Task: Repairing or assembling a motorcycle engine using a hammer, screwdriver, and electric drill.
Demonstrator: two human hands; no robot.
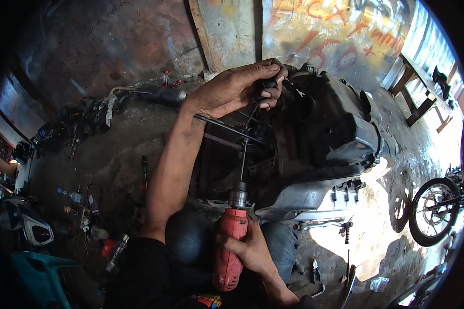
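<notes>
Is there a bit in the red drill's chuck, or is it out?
In: a thin metal bit sticks out of the chuck on the red drill, held by the right hand.

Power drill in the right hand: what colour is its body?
Power drill body: red; head view.

Red hand-painted lettering stood in two rows on the yellowed, stained wall panel [283,49]. The upper row [337,18] began near the panel's left edge and sloped down toward its right edge, large letters first, smaller ones after. The lower row [319,50], shorter and made up of figures with a closing mark, sat beneath it. A red-and-yellow print [211,299] showed on the dark clothing [154,280], too small to read.
</notes>
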